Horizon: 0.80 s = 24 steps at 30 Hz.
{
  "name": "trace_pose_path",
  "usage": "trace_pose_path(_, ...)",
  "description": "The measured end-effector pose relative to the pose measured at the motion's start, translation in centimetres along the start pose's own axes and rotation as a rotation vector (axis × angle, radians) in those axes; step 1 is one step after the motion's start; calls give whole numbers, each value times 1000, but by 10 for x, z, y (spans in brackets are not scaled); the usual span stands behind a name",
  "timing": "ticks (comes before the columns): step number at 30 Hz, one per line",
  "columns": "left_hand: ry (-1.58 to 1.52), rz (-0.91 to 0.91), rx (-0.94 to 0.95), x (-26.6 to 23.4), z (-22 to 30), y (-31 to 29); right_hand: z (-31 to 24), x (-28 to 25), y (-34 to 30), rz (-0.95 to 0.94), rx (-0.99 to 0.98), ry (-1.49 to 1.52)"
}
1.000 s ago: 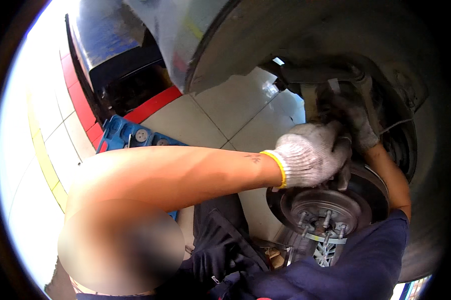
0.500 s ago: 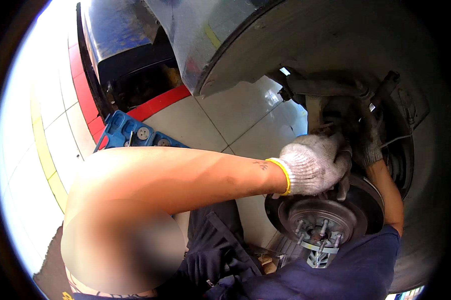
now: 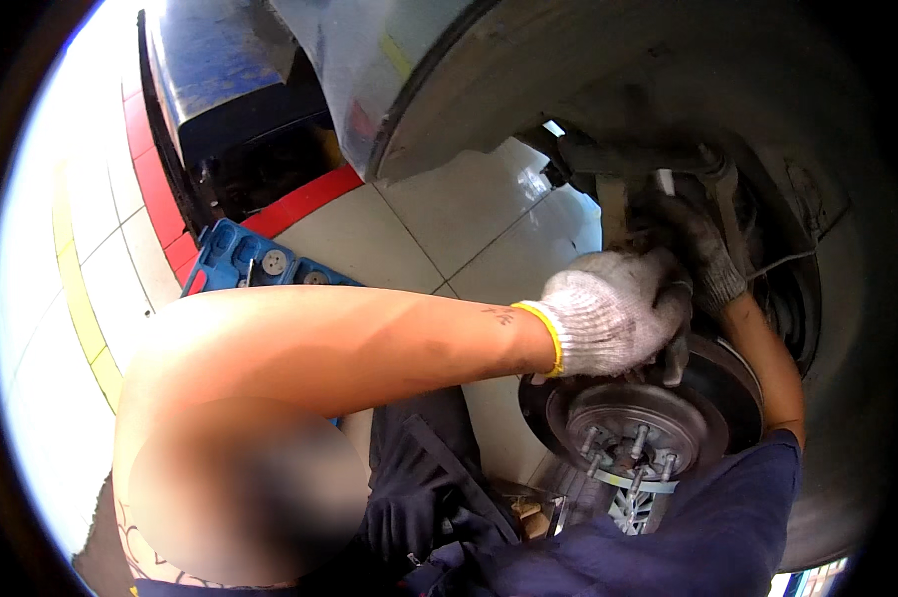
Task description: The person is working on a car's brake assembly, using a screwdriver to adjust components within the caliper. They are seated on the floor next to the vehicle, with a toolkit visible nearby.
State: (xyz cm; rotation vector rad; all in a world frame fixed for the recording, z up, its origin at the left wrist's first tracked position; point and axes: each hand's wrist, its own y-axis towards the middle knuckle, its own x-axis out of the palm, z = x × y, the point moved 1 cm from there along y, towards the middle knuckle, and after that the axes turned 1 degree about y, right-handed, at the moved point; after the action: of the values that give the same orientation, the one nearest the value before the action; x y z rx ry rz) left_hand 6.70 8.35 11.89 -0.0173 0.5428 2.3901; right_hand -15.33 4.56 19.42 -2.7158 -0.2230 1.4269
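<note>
Centre-right of frame, works above brake disc (image 3: pixel 618 406) with part-curled left hand (image 3: pixel 610 314), blurred right hand (image 3: pixel 705 247); can't tell either grip; probably needs steadiness next.

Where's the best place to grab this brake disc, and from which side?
Probably the outer rim of the brake disc, from the left: its round edge lies exposed there, whereas the gloved left hand overlaps the top and studs jut from the face.
</note>
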Motion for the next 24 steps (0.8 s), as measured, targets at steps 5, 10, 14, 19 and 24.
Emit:
trace_pose_path(5, 32, -4, -16, 3, -1, 2, -23, 4, -19, 107, 105, 507)
trace_pose_path(10, -25, 22, 57, 7, -3, 4, 6, -3, -5, 63, 158, 59)
trace_pose_path(14, 2, 3, -12, 0, -4, -2, -31, 21, -21, 189, 13, 200)
trace_pose_path(19, 11, -17, -9, 8, -1, 5, 2, -1, -11, 58, -34, 261)
trace_pose_path(24, -1, -15, 3, 2, -2, 2, 2, 1, 2, 81, 155, 86)
